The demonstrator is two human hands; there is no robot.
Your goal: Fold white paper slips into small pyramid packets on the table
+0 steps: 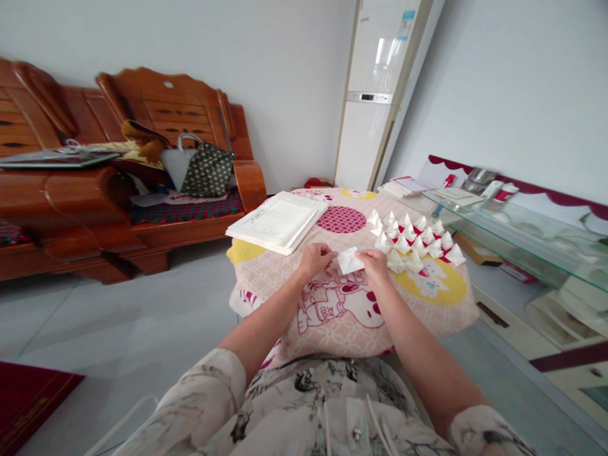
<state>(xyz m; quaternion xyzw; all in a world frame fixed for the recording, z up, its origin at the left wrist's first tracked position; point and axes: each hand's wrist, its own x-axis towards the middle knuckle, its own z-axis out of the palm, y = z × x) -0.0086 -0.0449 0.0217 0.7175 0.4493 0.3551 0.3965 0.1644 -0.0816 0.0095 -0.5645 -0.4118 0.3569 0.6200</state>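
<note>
A small white piece of folded paper [350, 261] is held up over the cloth-covered table, between my two hands. My right hand [374, 262] pinches its right edge between thumb and fingers. At the paper's left corner, the closed fingertips of my left hand [317, 260] meet it. Just right of my right hand stand several folded white paper pieces [403, 244] with pointed tops, set in rows with red showing between them. A stack of white paper sheets [278, 221] lies beyond my left hand.
A pink patterned cloth [280, 297] covers the table. On the right is a glass-topped cabinet [527, 234] bearing papers, metal containers and a cup. A wooden sofa [171, 101] with bags stands at the left, and a tall white appliance [365, 133] is at the back.
</note>
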